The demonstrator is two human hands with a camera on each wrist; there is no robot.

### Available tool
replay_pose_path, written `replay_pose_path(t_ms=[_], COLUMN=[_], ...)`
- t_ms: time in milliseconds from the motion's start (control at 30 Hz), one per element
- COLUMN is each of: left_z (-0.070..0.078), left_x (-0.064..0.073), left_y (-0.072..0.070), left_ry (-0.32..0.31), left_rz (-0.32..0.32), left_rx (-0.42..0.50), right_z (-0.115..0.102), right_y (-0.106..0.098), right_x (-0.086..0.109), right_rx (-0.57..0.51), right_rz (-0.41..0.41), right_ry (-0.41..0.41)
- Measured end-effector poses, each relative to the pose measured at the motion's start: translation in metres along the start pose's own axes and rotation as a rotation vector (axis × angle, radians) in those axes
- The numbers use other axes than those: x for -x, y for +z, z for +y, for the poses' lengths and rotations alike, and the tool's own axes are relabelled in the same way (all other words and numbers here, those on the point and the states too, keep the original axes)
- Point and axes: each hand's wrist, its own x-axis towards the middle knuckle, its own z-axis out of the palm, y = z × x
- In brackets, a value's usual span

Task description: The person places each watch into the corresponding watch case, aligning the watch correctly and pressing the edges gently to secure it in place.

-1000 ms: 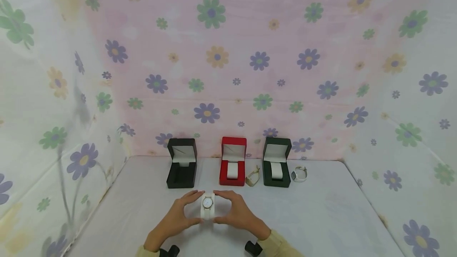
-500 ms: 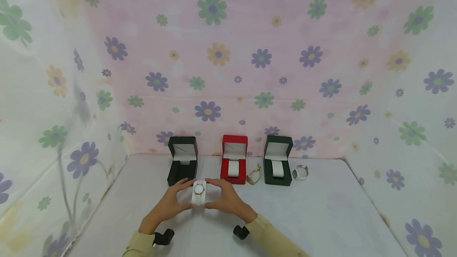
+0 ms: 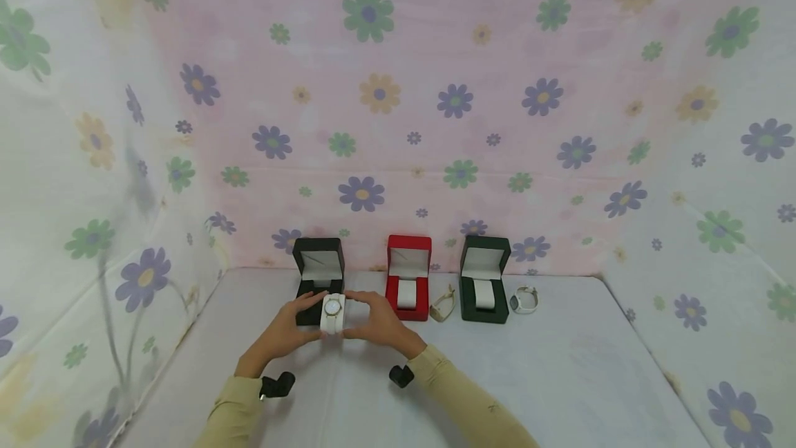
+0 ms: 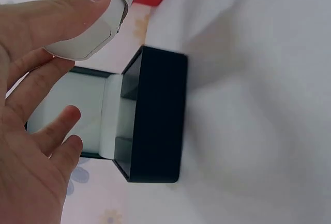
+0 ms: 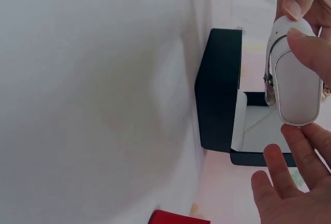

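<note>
A white-strapped wristwatch [image 3: 332, 307] with a round face is wrapped round a white watch cushion [image 5: 298, 89]. My left hand [image 3: 289, 327] pinches one end of the cushion between thumb and fingers. At its other end, my right hand [image 3: 378, 323] does the same. Right behind them stands a dark watch box [image 3: 318, 265], lid raised, its pale lining showing. The cushion overlaps the box's front right side in the head view. In the left wrist view, the dark box [image 4: 159, 115] shows a hollow compartment with no cushion in it.
A red watch box [image 3: 408, 246] and a dark green one [image 3: 485, 249] stand open to the right, each with a white cushion inside. Between them lies a gold-coloured watch [image 3: 443, 304]. Another white watch [image 3: 524, 300] lies at the far right. A flowered cloth [image 3: 398, 157] hangs behind.
Both hands have carried the watch on its cushion forward and to the left, from over the front of the table up to the dark box. The other boxes and watches have stayed put.
</note>
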Motion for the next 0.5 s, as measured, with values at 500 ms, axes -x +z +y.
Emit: replay_pose_path(t_ms=[500], left_z=[-0.024], left_x=[-0.032], left_y=[-0.028], left_ry=[0.029], left_rz=[-0.038], left_rx=[-0.015], right_z=[0.011], right_y=[0.013], right_x=[-0.054], right_rx=[0.004], right_rz=[-0.008], right_ry=[0.026])
